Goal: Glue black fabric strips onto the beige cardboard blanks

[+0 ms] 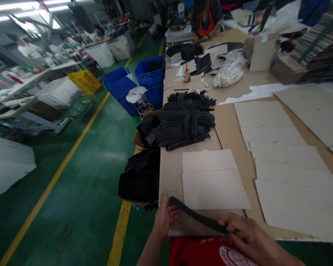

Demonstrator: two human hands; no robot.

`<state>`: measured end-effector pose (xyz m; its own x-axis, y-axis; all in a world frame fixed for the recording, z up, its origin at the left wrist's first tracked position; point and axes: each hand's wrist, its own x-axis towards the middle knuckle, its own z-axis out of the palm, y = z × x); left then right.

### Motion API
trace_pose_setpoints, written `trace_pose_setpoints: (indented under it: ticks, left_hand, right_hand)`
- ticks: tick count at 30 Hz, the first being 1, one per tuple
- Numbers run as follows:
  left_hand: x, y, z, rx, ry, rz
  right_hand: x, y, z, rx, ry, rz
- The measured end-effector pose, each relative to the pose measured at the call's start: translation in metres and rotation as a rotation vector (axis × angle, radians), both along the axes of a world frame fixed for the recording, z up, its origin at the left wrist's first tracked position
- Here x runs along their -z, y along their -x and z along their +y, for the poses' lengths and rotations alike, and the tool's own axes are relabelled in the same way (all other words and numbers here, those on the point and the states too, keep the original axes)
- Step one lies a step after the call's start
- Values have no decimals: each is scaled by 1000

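Observation:
A dark strip point(198, 217), seemingly of fabric or foam, stretches between my two hands at the near edge of the table. Its right end is pinched between the thumb and fingers of my right hand point(248, 234). My left hand point(165, 218) is closed at the other end, thumb up against the strip and fingers curled. Just beyond the strip lie two overlapping pale boards point(215, 190). Farther up the table sit tied bundles of black strips point(184, 127).
More pale boards point(296, 201) cover the right side. A glue bottle point(187, 75) and a clear plastic bag point(230, 72) stand farther back. Beside the table's left edge are a box of black pieces point(140, 177), a stool point(137, 94) and blue bins point(119, 87). Another person point(207, 22) works opposite.

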<state>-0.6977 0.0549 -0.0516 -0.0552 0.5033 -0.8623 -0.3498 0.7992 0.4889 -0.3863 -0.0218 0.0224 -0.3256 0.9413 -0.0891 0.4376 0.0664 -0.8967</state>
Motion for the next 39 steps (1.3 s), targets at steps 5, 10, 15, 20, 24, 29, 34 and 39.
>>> trace_pose_setpoints:
  ticks: [5, 10, 15, 20, 24, 29, 34, 39]
  left_hand:
    - [7, -6, 6, 3, -57, 91]
    - [8, -18, 4, -22, -118, 134]
    - [8, -36, 8, 122, -257, 246]
    - [8, -50, 19, 315, -366, 383]
    - [10, -54, 23, 373, -380, 449]
    - [11, -54, 27, 429, -403, 507]
    - [7, -57, 31, 460, -410, 538]
    - [5, -61, 34, 479, -393, 554]
  right_hand:
    - [-7, -7, 5, 44, 186, 62]
    - [2, -35, 18, 261, 407, 265]
    - [36, -51, 25, 596, 439, 161]
    - [68, -61, 39, 850, 414, -14]
    - [68, -63, 51, 777, 444, -161]
    - [64, -60, 61, 800, 411, -264]
    - [74, -61, 65, 829, 406, -306]
    - [83, -61, 65, 837, 408, -338]
